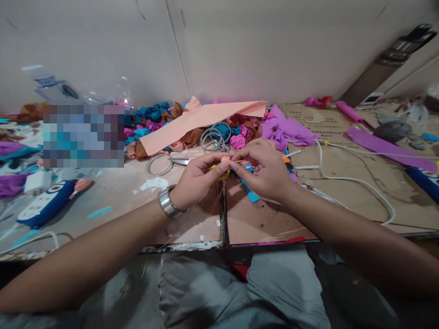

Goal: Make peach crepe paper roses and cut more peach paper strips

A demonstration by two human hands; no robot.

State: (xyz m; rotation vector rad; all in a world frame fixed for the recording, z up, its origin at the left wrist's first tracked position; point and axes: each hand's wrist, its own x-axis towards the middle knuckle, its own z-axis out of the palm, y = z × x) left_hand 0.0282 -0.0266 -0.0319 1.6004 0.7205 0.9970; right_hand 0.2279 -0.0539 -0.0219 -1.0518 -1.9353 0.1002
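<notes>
My left hand [197,180] and my right hand [264,169] meet above the middle of the work board [267,219]. Both are closed in a pinch on a small rolled piece of peach crepe paper [226,159] held between the fingertips. A thin strip of the same paper runs from it toward my right fingers. Something yellow [222,175] shows just under my left fingers; I cannot make out what it is. A metal watch [167,202] sits on my left wrist.
A long peach paper sheet [202,119] lies over a heap of blue, brown, pink and purple crumpled paper [154,116]. Wire rings [214,137] and scissors [180,161] lie behind my hands. A white cable [356,183] crosses the right side. A blue power strip [46,205] lies at the left.
</notes>
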